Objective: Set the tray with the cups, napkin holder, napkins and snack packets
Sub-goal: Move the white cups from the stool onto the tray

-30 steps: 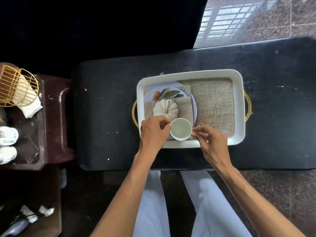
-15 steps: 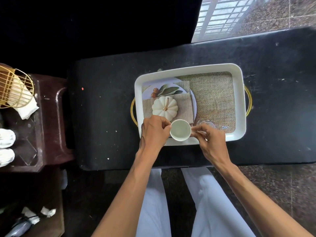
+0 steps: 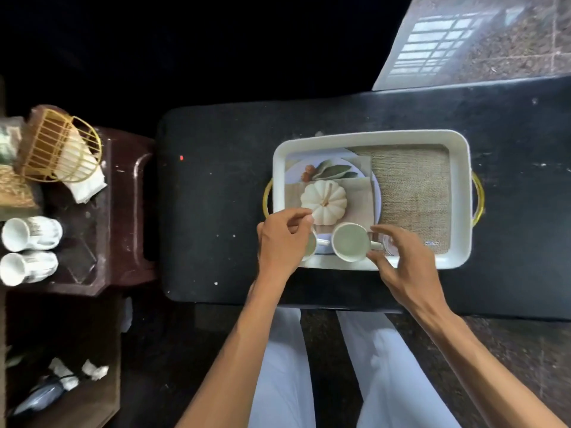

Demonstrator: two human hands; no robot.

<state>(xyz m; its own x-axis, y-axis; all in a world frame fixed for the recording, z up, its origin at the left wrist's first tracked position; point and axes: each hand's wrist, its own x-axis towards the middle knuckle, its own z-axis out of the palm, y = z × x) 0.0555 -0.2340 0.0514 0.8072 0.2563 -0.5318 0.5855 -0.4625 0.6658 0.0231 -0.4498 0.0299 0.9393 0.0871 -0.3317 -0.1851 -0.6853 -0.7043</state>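
A small round white ceramic cup stands upright at the near edge of the white rectangular tray with gold handles, which lies on the black desk. A second white cup is seen just to its left, largely covered by the left hand. Beyond both cups a white decorative pumpkin is set on a pale plate, beside a woven burlap mat.

The right hand is spread moderately wide, with forefinger and thumb placed either side of the first cup's thin handle; whether the cup is actually gripped cannot be told. The left hand is narrowly curled, thumb and forefinger tips drawn together; what it holds, if anything, cannot be told.

The cups are judged to be light, rigid, smooth-glazed and easily chipped, so they are best taken by the handle or across the rim and set down gently, clear of each other and the pumpkin.

On the brown side table, well apart, a gold wire napkin holder with white napkins and two more white cups on their sides remain to be brought over.
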